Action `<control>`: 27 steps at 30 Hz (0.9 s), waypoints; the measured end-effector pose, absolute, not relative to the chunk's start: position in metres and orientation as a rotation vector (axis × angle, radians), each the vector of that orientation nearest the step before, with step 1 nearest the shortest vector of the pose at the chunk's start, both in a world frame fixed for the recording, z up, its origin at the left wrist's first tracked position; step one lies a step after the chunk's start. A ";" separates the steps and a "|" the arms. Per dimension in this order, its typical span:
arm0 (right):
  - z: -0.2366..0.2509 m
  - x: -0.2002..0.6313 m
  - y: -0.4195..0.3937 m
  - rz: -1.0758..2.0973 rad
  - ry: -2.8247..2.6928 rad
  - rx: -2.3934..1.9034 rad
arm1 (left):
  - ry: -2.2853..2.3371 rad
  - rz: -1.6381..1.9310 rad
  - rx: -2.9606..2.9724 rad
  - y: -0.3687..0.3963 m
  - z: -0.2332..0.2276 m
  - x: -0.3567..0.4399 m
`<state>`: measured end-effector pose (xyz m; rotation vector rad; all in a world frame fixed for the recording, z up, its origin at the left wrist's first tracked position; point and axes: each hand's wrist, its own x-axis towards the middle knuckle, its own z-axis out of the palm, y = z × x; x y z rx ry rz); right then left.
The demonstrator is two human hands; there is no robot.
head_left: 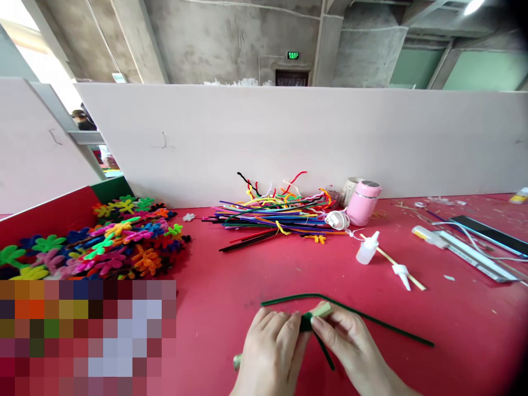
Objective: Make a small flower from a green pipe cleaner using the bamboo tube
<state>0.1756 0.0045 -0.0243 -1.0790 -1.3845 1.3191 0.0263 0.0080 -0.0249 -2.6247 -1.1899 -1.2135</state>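
My left hand (272, 352) and my right hand (350, 346) meet low in the middle of the red table (231, 275). Between them they pinch a pale green stick (322, 311) with a dark green pipe cleaner (371, 318) wound around it. The stick's lower end pokes out under my left hand. The pipe cleaner's two long ends trail out, one arching up and left, the other running right across the table. A short end hangs down between my hands.
A bundle of coloured pipe cleaners (272, 217) lies at the back, a heap of pipe-cleaner flowers (115, 242) at the left. A pink cup (363, 202), a small glue bottle (367, 248), a wooden stick (396, 263) and a phone (489, 234) lie to the right. A white partition (289, 137) closes the back.
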 end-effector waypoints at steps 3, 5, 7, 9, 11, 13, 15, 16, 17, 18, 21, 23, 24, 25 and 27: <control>-0.024 0.173 0.002 1.359 -1.367 -1.064 | -1.124 -1.178 -2.601 0.006 -0.023 0.027; -0.023 0.173 0.001 1.378 -1.384 -1.052 | -1.109 -1.129 -2.592 0.006 -0.021 0.027; -0.023 0.174 0.001 1.379 -1.412 -1.044 | -1.075 -1.091 -2.583 0.007 -0.020 0.027; -0.022 0.175 0.002 1.374 -1.436 -1.030 | -1.025 -1.082 -2.560 0.008 -0.020 0.027; -0.021 0.175 0.004 1.369 -1.459 -1.017 | -0.981 -1.099 -2.506 0.008 -0.021 0.028; -0.020 0.175 0.005 1.364 -1.487 -1.008 | -0.946 -1.112 -2.438 0.009 -0.022 0.028; -0.019 0.175 0.006 1.360 -1.515 -1.016 | -0.922 -1.096 -2.396 0.010 -0.023 0.029; -0.019 0.175 0.007 1.363 -1.532 -1.024 | -0.911 -1.084 -2.389 0.010 -0.023 0.029; -0.018 0.176 0.007 1.368 -1.549 -1.035 | -0.902 -1.073 -2.386 0.010 -0.024 0.029; -0.018 0.176 0.007 1.375 -1.565 -1.045 | -0.895 -1.064 -2.386 0.011 -0.024 0.029; -0.019 0.178 0.009 1.382 -1.597 -1.062 | -0.891 -1.062 -2.402 0.012 -0.025 0.029; -0.021 0.178 0.011 1.374 -1.597 -1.062 | -0.903 -1.084 -2.435 0.014 -0.026 0.028; -0.021 0.179 0.011 1.370 -1.592 -1.061 | -0.923 -1.102 -2.464 0.015 -0.027 0.028; -0.022 0.178 0.012 1.361 -1.578 -1.064 | -0.947 -1.127 -2.497 0.015 -0.027 0.027; -0.023 0.178 0.012 1.336 -1.536 -1.089 | -1.018 -1.182 -2.571 0.015 -0.030 0.024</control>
